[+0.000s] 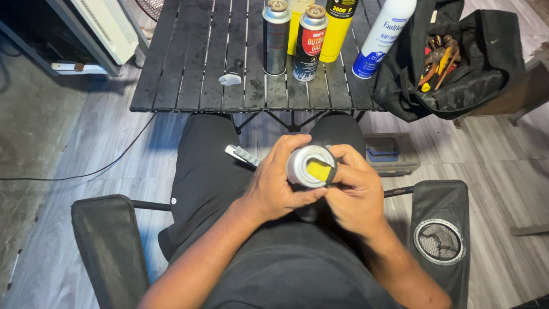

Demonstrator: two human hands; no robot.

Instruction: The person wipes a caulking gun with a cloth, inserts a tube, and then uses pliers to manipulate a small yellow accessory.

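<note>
I sit in a folding chair and hold a silver gas canister (301,167) over my lap, its top facing me. A yellow cap (318,169) sits in the middle of that top, with a black band along the right rim. My left hand (278,182) wraps around the canister's left side. My right hand (355,191) grips the right side, its fingers on the rim beside the cap. A flat silver piece (241,155) sticks out to the left from behind my left hand; what it is I cannot tell.
A black slatted table (189,68) stands ahead with a silver can (276,40), a red-labelled gas can (309,46), a yellow cylinder (336,31), a white spray can (380,37) and a small grey cap (231,78). An open black tool bag (486,51) is at right, a grey case (390,153) on the floor.
</note>
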